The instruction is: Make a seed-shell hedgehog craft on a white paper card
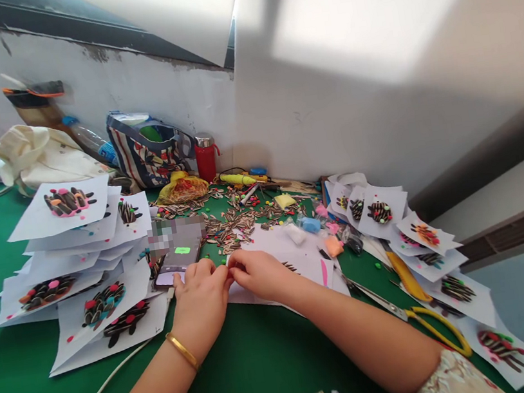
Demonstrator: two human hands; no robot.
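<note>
My left hand, with a gold bangle at the wrist, meets my right hand near the middle of the table. Both sets of fingers are pinched together at the tips, and whatever they hold is too small or hidden to make out. Beneath my right hand lies a white paper sheet with a pink patch and some sunflower seeds, partly covered by the hand. A phone with a lit screen and a cable rests against the fingers of my left hand or just behind them; I cannot tell which.
Loose sunflower seeds spread behind the hands, near lumps of blue clay and orange clay. Decorated sheets pile up left and right. Yellow-handled scissors lie by my right forearm. A red flask stands at the wall.
</note>
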